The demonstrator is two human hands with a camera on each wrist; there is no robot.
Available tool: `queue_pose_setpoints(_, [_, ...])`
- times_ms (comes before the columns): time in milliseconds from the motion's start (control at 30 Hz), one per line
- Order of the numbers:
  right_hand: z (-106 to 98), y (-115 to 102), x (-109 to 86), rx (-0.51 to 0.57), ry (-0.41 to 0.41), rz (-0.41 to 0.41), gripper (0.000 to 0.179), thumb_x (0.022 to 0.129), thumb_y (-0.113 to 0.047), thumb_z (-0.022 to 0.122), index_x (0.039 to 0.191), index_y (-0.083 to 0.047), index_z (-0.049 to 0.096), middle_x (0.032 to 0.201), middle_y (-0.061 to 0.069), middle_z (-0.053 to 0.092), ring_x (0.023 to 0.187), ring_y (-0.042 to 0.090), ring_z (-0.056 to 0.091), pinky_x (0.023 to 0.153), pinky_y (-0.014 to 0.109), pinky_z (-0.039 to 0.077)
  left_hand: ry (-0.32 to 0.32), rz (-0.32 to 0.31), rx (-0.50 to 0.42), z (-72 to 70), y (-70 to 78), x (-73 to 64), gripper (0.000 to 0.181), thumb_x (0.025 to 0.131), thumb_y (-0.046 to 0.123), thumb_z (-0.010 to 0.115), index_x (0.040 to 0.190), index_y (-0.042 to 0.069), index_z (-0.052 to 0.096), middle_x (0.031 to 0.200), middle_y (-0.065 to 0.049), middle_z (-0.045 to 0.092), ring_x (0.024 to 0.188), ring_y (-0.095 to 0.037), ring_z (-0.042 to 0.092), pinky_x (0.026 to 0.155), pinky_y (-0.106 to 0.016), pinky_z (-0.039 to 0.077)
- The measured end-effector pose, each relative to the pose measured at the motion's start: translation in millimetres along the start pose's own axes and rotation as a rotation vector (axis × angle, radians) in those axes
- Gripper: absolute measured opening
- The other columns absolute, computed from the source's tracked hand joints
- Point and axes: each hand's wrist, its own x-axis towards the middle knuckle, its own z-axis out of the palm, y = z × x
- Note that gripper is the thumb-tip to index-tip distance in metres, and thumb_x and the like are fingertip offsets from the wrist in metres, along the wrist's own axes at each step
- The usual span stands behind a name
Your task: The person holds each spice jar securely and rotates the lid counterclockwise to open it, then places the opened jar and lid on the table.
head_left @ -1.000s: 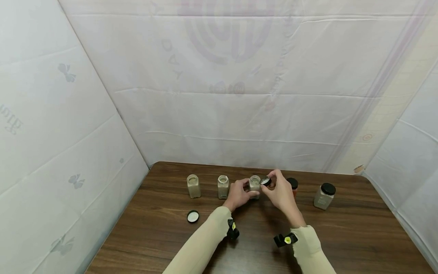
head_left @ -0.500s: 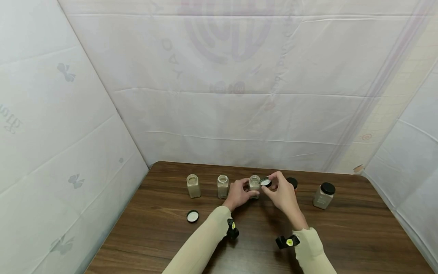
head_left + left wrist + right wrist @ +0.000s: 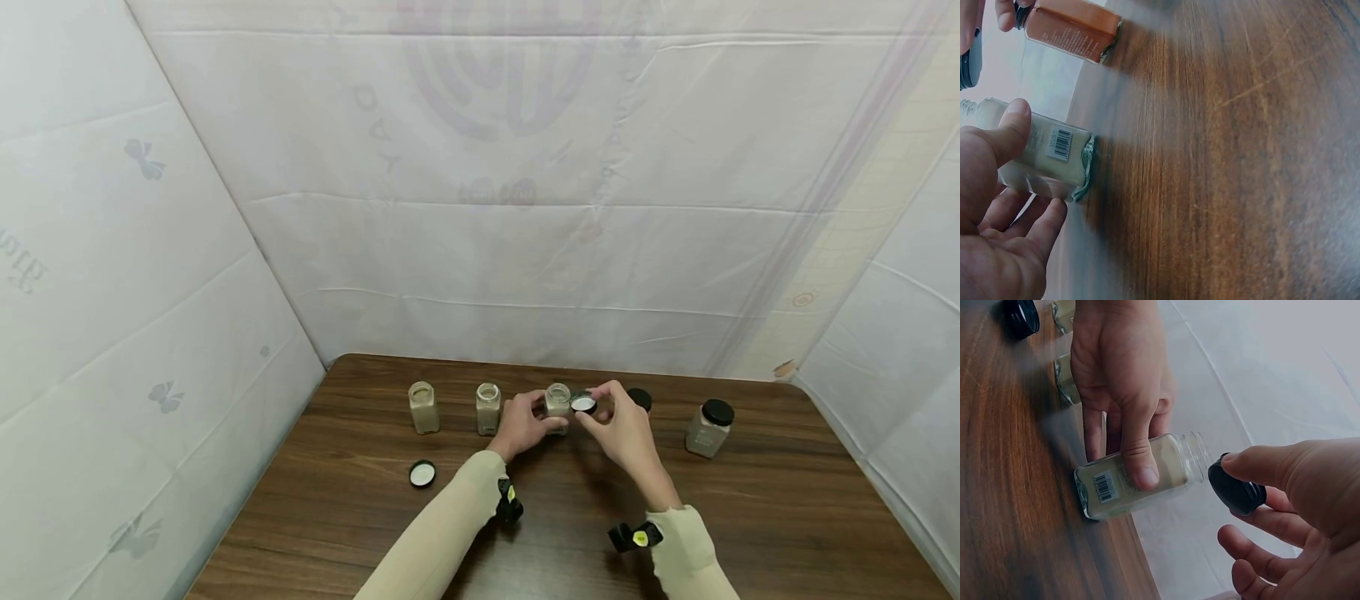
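Note:
My left hand grips a square glass jar of pale powder round its sides, thumb near a barcode label. The jar stands upright on the table, its threaded mouth bare. Just right of that mouth, my right hand pinches a black screw lid between thumb and fingers. The lid is tilted, and its white inside faces up toward the head camera. In the left wrist view the left hand's thumb lies across the jar's side, with the other fingers beneath.
Two lidless powder jars, a nearer one and a farther one, stand to the left. A loose black lid lies in front of them. Behind the right hand is an orange-filled jar; a black-capped jar stands farther right.
The right hand has shifted slightly down and right with the lid, turning it so more of its white inside shows. The left hand and its jar stay in place.

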Motion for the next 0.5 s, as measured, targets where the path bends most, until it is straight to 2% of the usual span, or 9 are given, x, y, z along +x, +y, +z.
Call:
queue_pose_setpoints(133, [-2.7,2.6,-5.7,0.005,-0.021,-0.011,0.033,0.088,-0.015,0.084,0.108,-0.008,0.058,0.124,0.009,0.073,0.077,0.015,0.065,0.067,0.032,0.050,0.001,0.005,0.009,0.1,-0.3,0.1,0.054,0.089,0.028,0.084,0.134,0.003,0.066,0.122,-0.009,0.073,0.110,-0.022,0.071,0.090,-0.035,0.057])
queue_pose_setpoints(333, [-4.1,8.1,-15.0,-0.012,-0.079,-0.003,0.031,0.087,-0.016,0.085,0.103,-0.011,0.059,0.124,0.008,0.073,0.072,0.011,0.060,0.064,0.030,0.047,0.014,0.035,0.046,-0.4,-0.4,0.6,0.048,0.087,0.031,0.085,0.126,0.007,0.071,0.117,-0.006,0.075,0.106,-0.020,0.072,0.087,-0.035,0.058])
queue_pose_setpoints(400, [-3.3,10.3,-17.8,-0.021,-0.094,-0.006,0.030,0.087,-0.016,0.085,0.103,-0.012,0.060,0.120,0.008,0.073,0.071,0.010,0.060,0.064,0.031,0.048,0.015,0.034,0.053,-1.4,0.5,0.4,0.049,0.087,0.032,0.086,0.126,0.007,0.071,0.116,-0.006,0.075,0.105,-0.021,0.072,0.087,-0.035,0.058])
queue_pose_setpoints(500, [-1.2,13.4,-22.1,-0.030,-0.122,-0.002,0.030,0.085,-0.017,0.086,0.103,-0.014,0.062,0.101,0.005,0.073,0.068,0.010,0.058,0.062,0.031,0.048,0.007,0.024,0.065,-2.4,1.6,0.4,0.050,0.087,0.034,0.085,0.127,0.008,0.071,0.116,-0.005,0.075,0.105,-0.020,0.072,0.087,-0.035,0.058])
